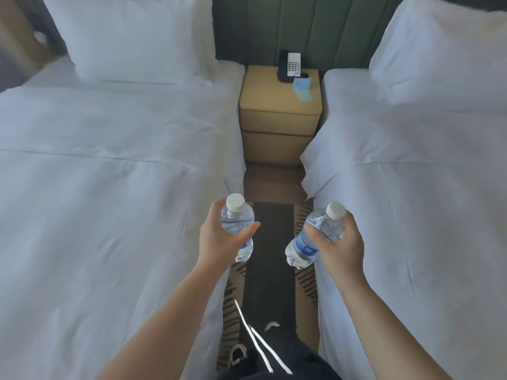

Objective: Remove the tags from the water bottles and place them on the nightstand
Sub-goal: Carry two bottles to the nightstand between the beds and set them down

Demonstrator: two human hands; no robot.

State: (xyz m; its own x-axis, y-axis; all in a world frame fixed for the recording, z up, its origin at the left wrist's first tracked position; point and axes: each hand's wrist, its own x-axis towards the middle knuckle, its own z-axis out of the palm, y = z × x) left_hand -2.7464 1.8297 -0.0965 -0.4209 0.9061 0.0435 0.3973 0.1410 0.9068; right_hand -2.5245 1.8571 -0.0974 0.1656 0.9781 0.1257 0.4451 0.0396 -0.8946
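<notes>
My left hand (219, 241) grips a clear water bottle (237, 218) with a white cap and a blue label, held nearly upright. My right hand (341, 246) grips a second water bottle (304, 249) of the same kind, tilted with its cap up and to the right. Both bottles hang over the carpeted aisle between two beds. The tan nightstand (274, 105) stands farther ahead at the end of the aisle. I see no tag on either bottle's neck. Light blue paper slips (302, 89) lie on the nightstand's right side.
A black and white telephone (291, 67) sits at the back of the nightstand. White-sheeted beds (109, 160) (425, 174) flank the narrow aisle on both sides, each with a pillow. A green padded headboard (315, 28) rises behind. My feet stand on patterned carpet (270, 223).
</notes>
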